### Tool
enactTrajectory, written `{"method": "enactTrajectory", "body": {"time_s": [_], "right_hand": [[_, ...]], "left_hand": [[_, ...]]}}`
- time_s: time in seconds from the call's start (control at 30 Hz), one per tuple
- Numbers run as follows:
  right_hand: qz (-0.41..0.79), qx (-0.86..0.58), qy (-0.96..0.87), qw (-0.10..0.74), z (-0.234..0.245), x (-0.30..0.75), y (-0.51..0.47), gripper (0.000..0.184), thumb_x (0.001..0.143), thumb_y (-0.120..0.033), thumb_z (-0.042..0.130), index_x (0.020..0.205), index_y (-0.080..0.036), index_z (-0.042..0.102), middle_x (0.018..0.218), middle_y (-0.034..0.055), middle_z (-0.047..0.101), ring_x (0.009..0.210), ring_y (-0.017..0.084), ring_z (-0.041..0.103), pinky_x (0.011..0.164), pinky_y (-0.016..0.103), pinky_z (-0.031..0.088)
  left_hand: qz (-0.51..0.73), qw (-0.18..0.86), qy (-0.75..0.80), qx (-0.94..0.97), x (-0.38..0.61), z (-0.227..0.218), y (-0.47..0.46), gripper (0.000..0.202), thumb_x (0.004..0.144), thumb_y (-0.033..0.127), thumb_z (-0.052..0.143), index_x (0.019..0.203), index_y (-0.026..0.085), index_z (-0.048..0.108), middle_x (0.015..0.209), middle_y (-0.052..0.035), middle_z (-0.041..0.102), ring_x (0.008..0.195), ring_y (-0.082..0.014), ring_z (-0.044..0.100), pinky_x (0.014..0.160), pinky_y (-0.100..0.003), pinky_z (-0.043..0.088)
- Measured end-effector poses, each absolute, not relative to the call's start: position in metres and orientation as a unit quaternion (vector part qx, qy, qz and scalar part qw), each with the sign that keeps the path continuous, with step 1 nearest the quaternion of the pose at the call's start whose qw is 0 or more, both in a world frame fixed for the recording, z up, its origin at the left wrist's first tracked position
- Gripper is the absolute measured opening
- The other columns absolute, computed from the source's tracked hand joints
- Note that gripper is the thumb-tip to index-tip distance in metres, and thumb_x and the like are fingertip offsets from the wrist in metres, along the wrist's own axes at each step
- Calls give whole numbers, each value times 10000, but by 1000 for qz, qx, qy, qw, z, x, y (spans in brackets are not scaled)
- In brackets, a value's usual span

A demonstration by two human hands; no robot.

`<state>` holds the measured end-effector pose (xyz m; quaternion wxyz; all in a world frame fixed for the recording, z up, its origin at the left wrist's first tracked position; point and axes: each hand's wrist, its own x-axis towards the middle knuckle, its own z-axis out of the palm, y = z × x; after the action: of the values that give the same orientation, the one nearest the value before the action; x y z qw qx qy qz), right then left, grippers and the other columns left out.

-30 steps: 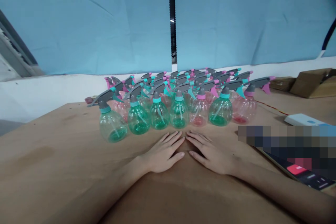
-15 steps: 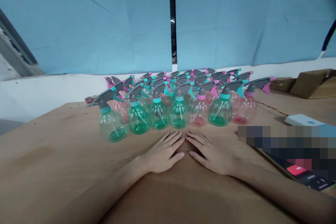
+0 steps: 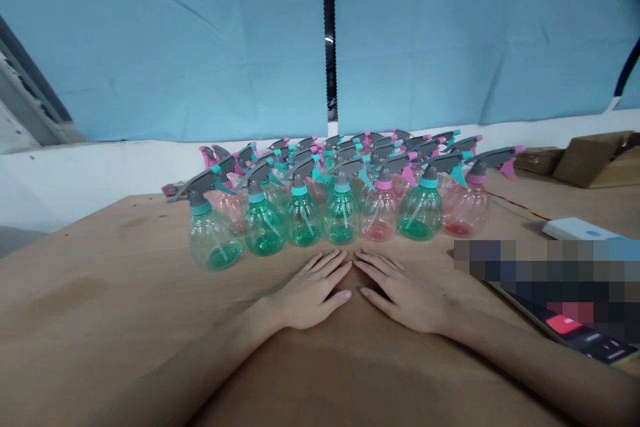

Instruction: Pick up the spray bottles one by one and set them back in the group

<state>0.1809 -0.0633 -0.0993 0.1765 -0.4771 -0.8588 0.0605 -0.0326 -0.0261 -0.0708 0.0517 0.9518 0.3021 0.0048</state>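
My left hand (image 3: 315,290) lies flat on the wooden table (image 3: 125,320), thumb apart from the fingers, holding nothing. Opposite it, my right hand (image 3: 403,290) also rests flat and empty, its fingertips close to those of the left. Just beyond both hands stand several clear round spray bottles in rows. Nearest the fingertips are a green spray bottle (image 3: 342,217) with a turquoise collar and a pink spray bottle (image 3: 379,217) with a pink collar. The leftmost green spray bottle (image 3: 215,240) stands slightly nearer me. Bottles in the back rows are partly hidden.
A phone or tablet (image 3: 585,337), partly pixelated, lies at the right beside my forearm. Behind it are a white box (image 3: 580,228) with a thin red-yellow wire (image 3: 520,205) and cardboard boxes (image 3: 597,160). A blue cloth (image 3: 200,47) hangs behind the table.
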Motion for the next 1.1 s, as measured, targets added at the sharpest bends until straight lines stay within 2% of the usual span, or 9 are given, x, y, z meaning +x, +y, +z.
{"method": "enactTrajectory", "body": {"time_s": [0.23, 0.33, 0.43, 0.53, 0.6, 0.67, 0.73, 0.83, 1.1], "right_hand": [[63, -475, -859, 181, -100, 181, -63, 536, 909, -403, 342, 1348, -96, 375, 1394, 131, 377, 1287, 242, 316, 1051, 435, 286], [63, -474, -860, 180, -99, 181, -63, 537, 908, -407, 344, 1347, -98, 378, 1390, 128, 384, 1285, 242, 319, 1051, 434, 287], [61, -471, -861, 180, -99, 181, -63, 535, 910, -400, 342, 1346, -91, 376, 1388, 131, 386, 1285, 240, 318, 1051, 428, 286], [59, -471, -860, 186, -99, 181, -63, 518, 909, -392, 350, 1340, -108, 389, 1384, 131, 391, 1282, 240, 322, 1053, 429, 278], [60, -472, -860, 182, -99, 181, -63, 513, 907, -395, 359, 1335, -115, 400, 1382, 128, 394, 1286, 240, 314, 1057, 425, 269], [63, -473, -860, 179, -98, 181, -63, 512, 907, -397, 362, 1333, -116, 404, 1381, 124, 396, 1291, 238, 303, 1063, 418, 259], [66, -473, -859, 182, -97, 181, -63, 508, 908, -397, 360, 1330, -117, 407, 1379, 122, 400, 1293, 236, 300, 1066, 417, 255], [66, -471, -859, 189, -96, 180, -64, 498, 906, -388, 365, 1321, -118, 418, 1375, 124, 406, 1291, 238, 303, 1064, 426, 258], [61, -472, -858, 192, -90, 177, -66, 476, 897, -355, 376, 1294, -104, 450, 1357, 139, 427, 1277, 249, 330, 1056, 434, 277]], "left_hand": [[28, 46, 295, 954, -33, -72, -24, 572, 921, 473, 246, 1388, 144, 263, 1466, -103, 219, 1355, -234, 162, 1090, -428, 176], [62, 29, 295, 953, -33, -73, -28, 499, 910, 416, 333, 1327, 147, 384, 1391, -119, 383, 1285, -258, 326, 1046, -433, 275], [140, 33, 291, 946, -31, -65, -34, 345, 908, 267, 357, 1200, 179, 517, 1150, -84, 586, 1053, -203, 541, 908, -362, 432], [298, 24, 263, 917, -28, -30, -27, 280, 888, 184, 381, 1097, 196, 568, 1028, -53, 619, 929, -154, 578, 816, -297, 470], [411, -17, 267, 872, -26, 9, -7, 242, 868, 164, 416, 1029, 197, 594, 990, -45, 629, 926, -157, 575, 832, -309, 455], [453, -61, 301, 837, -24, 50, 23, 268, 850, 127, 401, 995, 196, 616, 1004, -46, 632, 936, -166, 570, 814, -313, 455], [415, -82, 348, 837, -23, 84, 60, 318, 805, 72, 400, 1010, 163, 627, 1081, -68, 617, 992, -181, 555, 859, -314, 427], [246, -42, 453, 856, -20, 112, 109, 367, 752, 79, 449, 1077, 122, 615, 1103, -98, 624, 1000, -214, 563, 880, -325, 403], [170, 13, 491, 854, -18, 103, 156, 271, 596, 91, 643, 862, 96, 694, 833, -105, 702, 767, -211, 615, 721, -274, 433]]}}
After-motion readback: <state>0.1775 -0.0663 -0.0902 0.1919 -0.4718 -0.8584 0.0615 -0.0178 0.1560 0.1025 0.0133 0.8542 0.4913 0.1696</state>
